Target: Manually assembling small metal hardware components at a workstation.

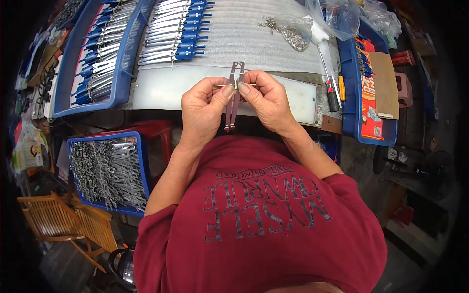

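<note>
Between my hands is a slim maroon two-legged tool [230, 115], like a pair of dividers, held over the front edge of the white board [163, 93]. My left hand [204, 105] pinches it at mid-length from the left, thumb and fingers closed. From the other side, my right hand [268, 100] grips it the same way, the two thumbs almost meeting. A thin metal rod [219, 86] sticks out crosswise by my left fingers. The small metal part between the thumbs is mostly hidden.
Silver-and-blue tools [178, 34] lie in a row beyond; more fill a blue tray [124, 73] at left. Small metal parts [293, 36] lie on foam sheet. Screwdrivers [341, 88] sit by the right blue tray [348, 117]. Lower left, a blue bin [143, 168] holds grey metal pieces.
</note>
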`<state>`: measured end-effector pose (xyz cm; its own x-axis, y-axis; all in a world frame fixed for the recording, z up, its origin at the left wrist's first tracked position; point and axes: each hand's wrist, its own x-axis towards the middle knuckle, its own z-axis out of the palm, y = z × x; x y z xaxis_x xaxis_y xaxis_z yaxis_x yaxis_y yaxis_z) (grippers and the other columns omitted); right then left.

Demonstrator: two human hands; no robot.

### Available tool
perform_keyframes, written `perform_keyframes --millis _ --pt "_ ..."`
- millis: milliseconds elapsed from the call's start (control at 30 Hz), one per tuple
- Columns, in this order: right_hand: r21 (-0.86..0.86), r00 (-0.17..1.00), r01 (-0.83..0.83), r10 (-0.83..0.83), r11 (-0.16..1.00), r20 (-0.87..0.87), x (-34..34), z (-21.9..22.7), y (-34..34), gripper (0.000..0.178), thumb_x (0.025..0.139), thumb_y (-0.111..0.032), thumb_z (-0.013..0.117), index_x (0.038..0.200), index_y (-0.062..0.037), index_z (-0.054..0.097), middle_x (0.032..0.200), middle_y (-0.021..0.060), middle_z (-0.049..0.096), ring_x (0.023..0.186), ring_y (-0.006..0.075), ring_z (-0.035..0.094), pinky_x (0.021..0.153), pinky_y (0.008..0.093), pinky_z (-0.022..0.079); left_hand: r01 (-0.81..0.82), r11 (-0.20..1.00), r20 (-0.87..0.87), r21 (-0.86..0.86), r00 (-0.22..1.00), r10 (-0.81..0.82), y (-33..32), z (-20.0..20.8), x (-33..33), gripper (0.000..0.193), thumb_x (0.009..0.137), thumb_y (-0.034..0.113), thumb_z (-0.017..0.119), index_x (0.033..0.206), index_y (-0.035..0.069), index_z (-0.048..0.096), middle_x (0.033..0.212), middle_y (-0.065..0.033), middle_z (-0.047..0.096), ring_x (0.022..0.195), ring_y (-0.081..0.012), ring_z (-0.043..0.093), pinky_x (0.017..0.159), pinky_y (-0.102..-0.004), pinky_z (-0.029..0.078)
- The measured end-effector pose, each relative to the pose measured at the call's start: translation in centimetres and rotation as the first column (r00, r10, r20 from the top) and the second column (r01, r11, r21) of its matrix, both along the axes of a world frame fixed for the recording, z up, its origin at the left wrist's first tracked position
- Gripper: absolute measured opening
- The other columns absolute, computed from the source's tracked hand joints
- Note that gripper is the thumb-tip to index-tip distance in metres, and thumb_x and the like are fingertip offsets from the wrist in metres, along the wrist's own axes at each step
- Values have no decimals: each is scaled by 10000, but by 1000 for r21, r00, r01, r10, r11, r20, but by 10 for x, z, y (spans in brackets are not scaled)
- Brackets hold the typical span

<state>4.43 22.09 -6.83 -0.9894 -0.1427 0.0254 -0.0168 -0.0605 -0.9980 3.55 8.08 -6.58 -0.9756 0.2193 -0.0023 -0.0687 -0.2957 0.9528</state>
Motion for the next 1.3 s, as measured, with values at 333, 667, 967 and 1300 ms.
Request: perform_keyframes --millis 333,667,967,1300 --pt "0 1000 9 -9 1000 -1 1 1 0 160 830 -122 486 901 21 486 776 25 523 698 60 481 631 195 416 -27 1000 5 14 1000 27 3 2 2 120 785 32 530 871 -52 527 732 -60 575 653 -77 538 571 -177 439" --pt "-11 1000 -1 1 1000 6 1 8 1 140 835 -111 475 888 18 477 773 22 522 699 61 487 631 196 418 -75 997 -1 -14 997 75 8 4 3 109 782 30 531 860 -46 531 710 -55 577 638 -73 535 557 -176 432" --pt "5 1000 3 -3 1000 10 1 8 1 129 832 -102 477 876 18 484 770 26 525 695 59 488 627 198 423 -87 996 43 12 995 86 11 5 1 102 781 30 534 853 -43 531 708 -51 575 628 -68 529 549 -172 427" --pt "-88 999 33 -29 996 41 -3 8 5 178 826 -139 490 908 18 500 752 17 538 663 54 478 598 189 407 -20 996 78 90 997 13 10 5 -3 136 778 14 530 895 -56 527 778 -81 579 700 -95 549 624 -192 445"
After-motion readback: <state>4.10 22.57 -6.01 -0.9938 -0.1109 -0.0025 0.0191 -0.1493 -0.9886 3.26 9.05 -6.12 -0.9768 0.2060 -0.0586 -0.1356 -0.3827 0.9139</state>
